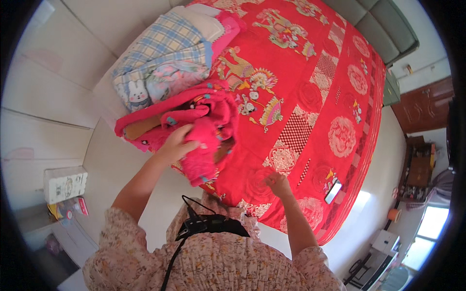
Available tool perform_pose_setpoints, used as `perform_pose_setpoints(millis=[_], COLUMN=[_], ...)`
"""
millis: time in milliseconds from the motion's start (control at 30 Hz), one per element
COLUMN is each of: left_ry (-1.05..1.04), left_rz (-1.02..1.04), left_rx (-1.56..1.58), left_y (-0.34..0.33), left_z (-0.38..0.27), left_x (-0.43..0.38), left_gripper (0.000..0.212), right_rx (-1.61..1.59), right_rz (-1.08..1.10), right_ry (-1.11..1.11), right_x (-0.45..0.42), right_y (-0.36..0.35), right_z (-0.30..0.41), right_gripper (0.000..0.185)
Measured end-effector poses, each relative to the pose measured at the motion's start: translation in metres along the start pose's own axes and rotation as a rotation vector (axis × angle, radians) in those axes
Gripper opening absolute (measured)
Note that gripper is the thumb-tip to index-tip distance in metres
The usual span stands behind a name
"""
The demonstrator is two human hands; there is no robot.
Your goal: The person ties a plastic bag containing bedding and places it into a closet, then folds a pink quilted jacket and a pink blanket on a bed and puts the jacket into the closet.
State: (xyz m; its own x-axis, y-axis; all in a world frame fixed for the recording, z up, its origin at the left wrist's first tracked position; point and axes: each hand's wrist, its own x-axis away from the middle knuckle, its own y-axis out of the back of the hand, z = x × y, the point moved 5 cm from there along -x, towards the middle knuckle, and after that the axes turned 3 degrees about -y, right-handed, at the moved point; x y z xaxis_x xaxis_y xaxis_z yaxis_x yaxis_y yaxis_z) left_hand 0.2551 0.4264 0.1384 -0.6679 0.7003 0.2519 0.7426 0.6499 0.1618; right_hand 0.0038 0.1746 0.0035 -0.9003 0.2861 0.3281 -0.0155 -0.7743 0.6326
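Note:
A crumpled pink fleece blanket [218, 105] with small coloured figures lies at the near left corner of the bed. My left hand [178, 145] is on this blanket, gripping a fold of it; part of the fold hangs blurred below the fingers. My right hand [277, 183] is over the red patterned bedspread [251, 145], its fingers bent, and whether it pinches the cloth cannot be told. Behind the pink blanket is a pile of folded bedding with a blue and white checked quilt [171, 36] and a rabbit figure on one part.
A smartphone [332, 192] lies on the bedspread at the right. A green padded headboard [382, 29] stands at the far end. Left of the bed are pale cabinets [47, 72] and a wrapped white pack [65, 184]. A white box [386, 242] stands at the lower right.

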Motion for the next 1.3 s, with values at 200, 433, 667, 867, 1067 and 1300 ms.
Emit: perform_pose_setpoints(millis=[200, 433, 667, 867, 1067, 1300], left_ry=[-0.398, -0.339, -0.634, -0.287, -0.187, -0.014], left_rz=[0.126, 0.492, 0.849, 0.526, 0.149, -0.025], left_rx=[0.015, 0.274, -0.030, 0.049, -0.437, -0.952], left_y=[-0.054, -0.162, -0.292, -0.232, -0.141, -0.074], left_z=[-0.101, -0.208, -0.208, -0.099, 0.069, 0.177], left_x=[0.006, 0.057, 0.083, 0.026, -0.011, -0.015], left_gripper=[0.048, 0.047, 0.047, 0.021, 0.025, 0.057], right_rx=[0.037, -0.053, -1.015, -1.150, -0.779, -1.102], right_rz=[0.158, -0.917, -0.881, -1.066, -0.696, -0.076], right_ry=[0.304, 0.356, 0.097, 0.138, -0.414, -0.974], right_x=[0.030, 0.076, 0.109, 0.195, 0.227, 0.241], right_y=[0.001, 0.107, 0.110, 0.211, 0.105, -0.089], right_z=[0.087, 0.147, 0.043, -0.017, -0.148, -0.165], right_gripper=[0.023, 0.037, 0.028, 0.027, 0.034, 0.022])
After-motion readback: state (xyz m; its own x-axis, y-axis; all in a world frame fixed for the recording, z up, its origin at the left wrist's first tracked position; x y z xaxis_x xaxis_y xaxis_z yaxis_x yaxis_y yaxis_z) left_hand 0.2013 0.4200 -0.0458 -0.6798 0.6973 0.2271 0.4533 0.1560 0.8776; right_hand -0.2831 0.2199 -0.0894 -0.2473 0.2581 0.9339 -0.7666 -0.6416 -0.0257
